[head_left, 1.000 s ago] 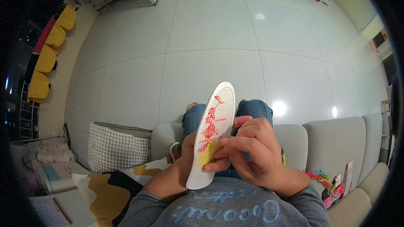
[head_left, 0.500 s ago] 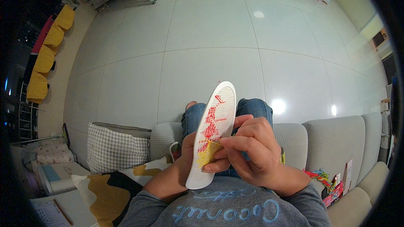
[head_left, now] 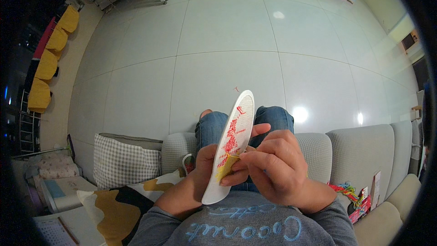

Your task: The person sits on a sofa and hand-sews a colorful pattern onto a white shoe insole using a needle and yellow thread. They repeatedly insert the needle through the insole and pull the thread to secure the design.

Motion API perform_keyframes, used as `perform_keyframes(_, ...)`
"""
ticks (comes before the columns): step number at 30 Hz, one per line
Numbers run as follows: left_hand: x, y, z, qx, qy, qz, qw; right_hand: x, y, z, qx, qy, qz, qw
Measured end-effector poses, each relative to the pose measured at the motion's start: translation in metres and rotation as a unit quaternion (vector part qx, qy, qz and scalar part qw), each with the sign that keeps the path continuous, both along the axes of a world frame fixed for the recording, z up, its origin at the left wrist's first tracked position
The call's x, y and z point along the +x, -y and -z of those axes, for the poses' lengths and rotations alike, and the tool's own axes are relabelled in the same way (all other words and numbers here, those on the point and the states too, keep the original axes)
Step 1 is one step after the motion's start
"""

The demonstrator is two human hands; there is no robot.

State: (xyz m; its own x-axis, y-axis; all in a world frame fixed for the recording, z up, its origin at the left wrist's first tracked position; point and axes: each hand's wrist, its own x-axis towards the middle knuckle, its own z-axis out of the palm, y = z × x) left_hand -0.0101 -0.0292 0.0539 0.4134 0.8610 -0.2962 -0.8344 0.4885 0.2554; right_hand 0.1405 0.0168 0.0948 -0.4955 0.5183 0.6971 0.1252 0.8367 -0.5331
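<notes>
A white shoe insole with red and yellow cross-stitching stands tilted above my lap. My left hand grips it from behind near its lower half, with fingertips wrapped round the right edge onto the yellow stitches. At that edge, my right hand pinches with thumb and forefinger beside the stitched face. A short yellow thread runs from the stitching toward this pinch. Any needle there is too small to make out.
Bundles of coloured thread lie on the grey sofa to my right. A checked cushion and a patterned cushion are at my left. Pale floor tiles stretch ahead, with a red thread scrap beyond the insole.
The insole has turned more edge-on, its face now narrower in view. My right hand has stayed close to the yellow stitching, shifting slightly.
</notes>
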Motion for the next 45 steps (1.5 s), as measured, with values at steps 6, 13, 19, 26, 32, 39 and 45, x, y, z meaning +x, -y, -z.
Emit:
perform_keyframes(6, 0.002, 0.002, -0.001, 0.025, 0.001, -0.016, 1.0, 0.002, 0.001, -0.003, 0.005, 0.017, -0.004, 1.0)
perform_keyframes(13, -0.007, 0.0, 0.005, 0.05, -0.078, -0.013, 0.996, 0.007, -0.006, -0.004, -0.065, 0.019, -0.025, 0.997)
perform_keyframes(19, -0.017, 0.003, 0.014, 0.147, -0.137, -0.099, 0.975, 0.017, -0.017, 0.032, -0.272, -0.075, -0.102, 0.954)
perform_keyframes(26, -0.01, 0.003, 0.006, 0.171, -0.315, -0.118, 0.926, 0.025, -0.013, 0.056, -0.445, -0.152, -0.15, 0.87)
perform_keyframes(32, -0.007, 0.004, -0.002, 0.173, -0.342, -0.099, 0.918, 0.025, -0.012, 0.057, -0.456, -0.168, -0.188, 0.853)
perform_keyframes(39, -0.001, 0.005, -0.004, 0.153, -0.35, -0.116, 0.917, 0.021, -0.013, 0.071, -0.52, -0.224, -0.222, 0.794)
perform_keyframes(45, 0.001, 0.004, -0.005, 0.152, -0.351, -0.119, 0.916, 0.017, -0.014, 0.076, -0.541, -0.277, -0.224, 0.762)
